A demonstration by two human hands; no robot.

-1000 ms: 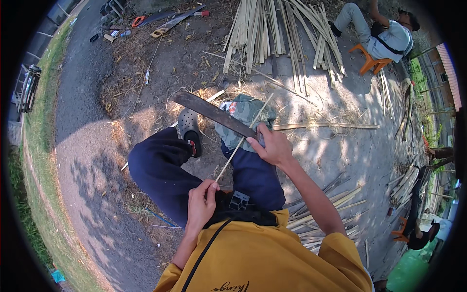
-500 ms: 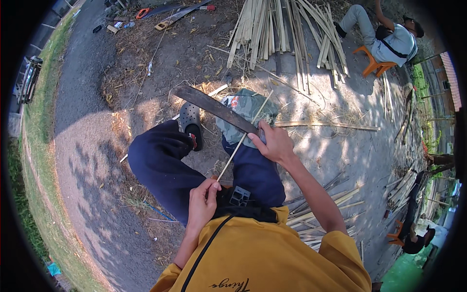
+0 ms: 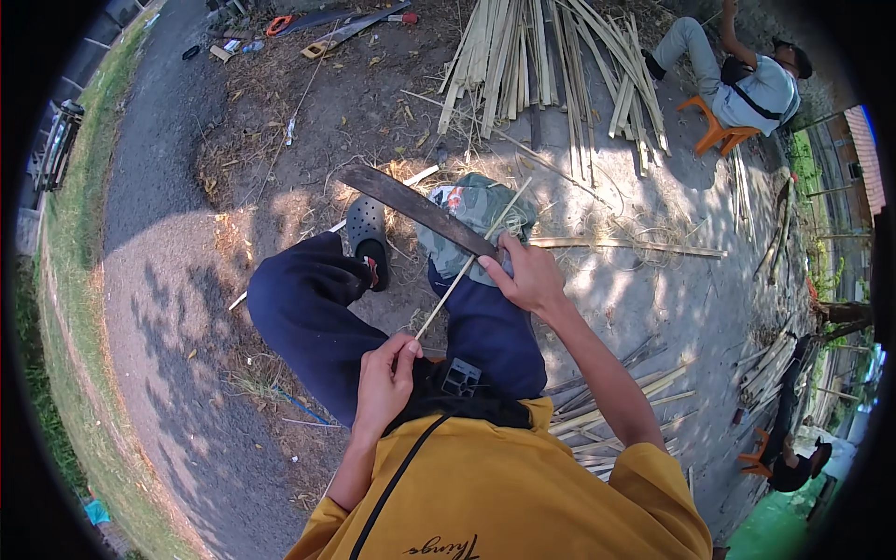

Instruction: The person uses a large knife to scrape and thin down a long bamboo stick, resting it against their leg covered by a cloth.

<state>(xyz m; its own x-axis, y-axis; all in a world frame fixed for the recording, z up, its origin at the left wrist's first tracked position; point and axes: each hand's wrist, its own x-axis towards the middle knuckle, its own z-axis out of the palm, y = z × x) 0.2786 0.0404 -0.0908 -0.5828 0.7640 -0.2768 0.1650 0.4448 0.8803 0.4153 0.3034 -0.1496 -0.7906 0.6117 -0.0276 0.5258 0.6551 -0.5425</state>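
Note:
My right hand (image 3: 530,277) is closed around the handle end of a machete (image 3: 411,207), whose long dark blade points away to the left. A thin pale bamboo strip (image 3: 446,297) runs slantwise past the blade by my right fingers and thumb, its far end beyond the blade. My left hand (image 3: 385,378) pinches the near end of this strip, close to my waist. Beneath the blade, a grey-green patterned cloth (image 3: 448,247) covers my right knee. The machete's handle is hidden inside my right hand.
Many split bamboo strips (image 3: 509,65) lie fanned out ahead, and more strips (image 3: 625,401) lie to my right. Thin shavings (image 3: 644,233) litter the ground. Saws (image 3: 350,33) rest at the far left. One person (image 3: 756,89) sits on an orange stool (image 3: 714,126); another person (image 3: 798,467) is farther right.
My left hand has shifted slightly forward with the strip, and the strip's far tip has moved a little. My right hand and the machete stay almost where they were.

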